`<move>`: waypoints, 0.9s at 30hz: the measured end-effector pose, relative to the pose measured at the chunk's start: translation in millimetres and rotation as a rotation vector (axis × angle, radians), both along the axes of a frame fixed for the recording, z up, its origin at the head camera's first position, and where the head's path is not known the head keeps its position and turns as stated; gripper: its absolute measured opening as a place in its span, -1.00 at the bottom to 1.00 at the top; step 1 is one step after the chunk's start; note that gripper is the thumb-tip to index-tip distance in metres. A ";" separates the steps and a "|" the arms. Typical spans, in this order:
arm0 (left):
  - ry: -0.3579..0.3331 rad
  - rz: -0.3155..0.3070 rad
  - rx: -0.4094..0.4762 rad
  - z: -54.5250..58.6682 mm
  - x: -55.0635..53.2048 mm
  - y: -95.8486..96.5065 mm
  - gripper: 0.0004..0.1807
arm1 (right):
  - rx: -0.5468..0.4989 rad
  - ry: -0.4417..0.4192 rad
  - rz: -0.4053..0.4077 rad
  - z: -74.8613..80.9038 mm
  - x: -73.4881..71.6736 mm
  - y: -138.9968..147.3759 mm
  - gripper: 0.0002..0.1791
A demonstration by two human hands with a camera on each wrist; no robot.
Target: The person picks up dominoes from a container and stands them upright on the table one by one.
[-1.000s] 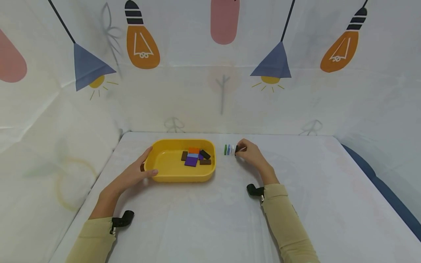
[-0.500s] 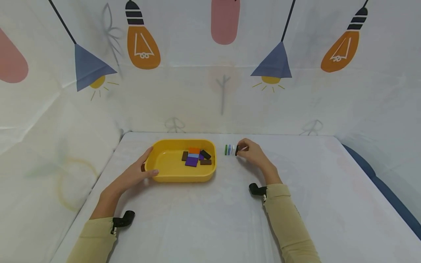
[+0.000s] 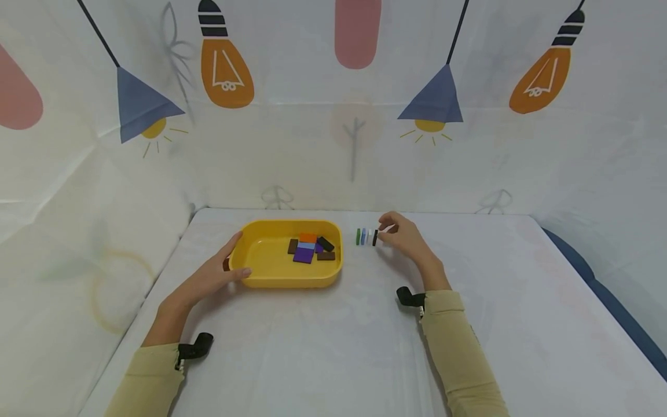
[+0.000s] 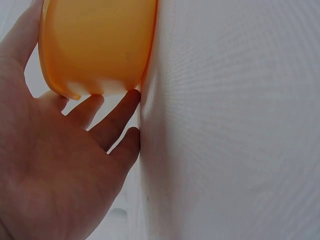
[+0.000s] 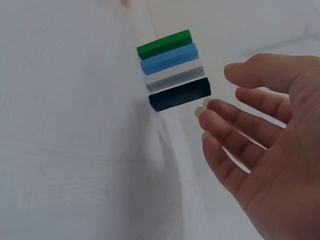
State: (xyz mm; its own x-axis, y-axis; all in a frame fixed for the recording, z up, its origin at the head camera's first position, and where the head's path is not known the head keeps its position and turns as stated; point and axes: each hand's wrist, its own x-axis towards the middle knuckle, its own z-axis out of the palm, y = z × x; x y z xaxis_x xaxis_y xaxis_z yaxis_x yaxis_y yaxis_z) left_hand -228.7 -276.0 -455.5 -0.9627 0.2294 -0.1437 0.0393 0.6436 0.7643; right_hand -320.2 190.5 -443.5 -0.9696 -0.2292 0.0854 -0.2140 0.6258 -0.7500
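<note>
My left hand (image 3: 208, 281) holds the left end of a yellow tray (image 3: 281, 282), its thumb over the near rim. In the left wrist view its fingertips touch the wall of the tray (image 4: 100, 50). To the right of the tray, a green block (image 5: 165, 45), a light blue block (image 5: 170, 58), a white block (image 5: 175, 75) and a black block (image 5: 180, 95) stand in a close row. My right hand (image 3: 409, 237) is beside the black end of the row, thumb and fingers apart and holding nothing. In the right wrist view, a gap shows between its fingertips and the black block.
Inside the tray lie several flat pieces: an orange piece (image 3: 307, 238), a purple piece (image 3: 303, 255), a black piece (image 3: 325, 244) and a brown piece (image 3: 326, 256) among them. A white cloth covers the table (image 3: 312, 347). A printed curtain (image 3: 292, 156) hangs behind its far edge.
My right hand has let go of the black block and drawn slightly right, leaving it at the end of the row. The left hand and tray have stayed put.
</note>
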 end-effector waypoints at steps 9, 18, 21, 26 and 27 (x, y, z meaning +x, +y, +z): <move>-0.001 0.003 0.002 0.1 -0.6 -0.4 0.09 | -0.025 0.038 0.011 11.8 4.0 -5.7 -0.61; 0.007 -0.005 -0.014 4.0 1.8 2.4 0.10 | 0.002 0.082 0.046 24.5 8.2 -20.4 -0.66; 0.006 -0.013 0.000 4.6 3.0 3.9 0.11 | 0.006 0.068 0.057 23.8 10.5 -26.3 -0.67; 0.013 -0.006 -0.011 4.5 3.1 3.2 0.12 | -0.004 0.069 0.102 22.8 8.7 -35.0 -0.68; 0.014 -0.005 -0.015 4.1 2.8 2.8 0.12 | -0.005 0.073 0.110 22.6 8.2 -36.7 -0.69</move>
